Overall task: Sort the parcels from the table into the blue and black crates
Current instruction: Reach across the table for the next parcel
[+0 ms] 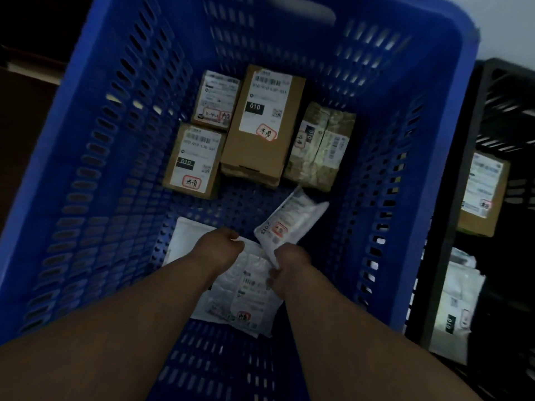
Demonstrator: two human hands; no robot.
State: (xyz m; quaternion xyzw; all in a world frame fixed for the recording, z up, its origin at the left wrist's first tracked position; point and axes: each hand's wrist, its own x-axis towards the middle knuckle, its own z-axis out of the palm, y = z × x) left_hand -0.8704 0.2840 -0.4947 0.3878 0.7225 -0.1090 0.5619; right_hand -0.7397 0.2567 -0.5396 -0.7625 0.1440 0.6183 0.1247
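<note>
A small white plastic mailer (pixel 289 219) tilts up inside the blue crate (pixel 115 175), pinched at its lower corner by the right hand (pixel 289 269). The left hand (pixel 221 246) curls its fingers onto a flat, crinkled white mailer (pixel 246 293) on the perforated floor. Beyond lie three labelled cardboard boxes (pixel 262 125) and a tape-wrapped bundle (pixel 318 146). Right, the black crate (pixel 451 256) holds more parcels.

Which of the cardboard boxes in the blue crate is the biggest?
The middle box, labelled 010, between two smaller boxes and a tape-wrapped parcel.
</note>
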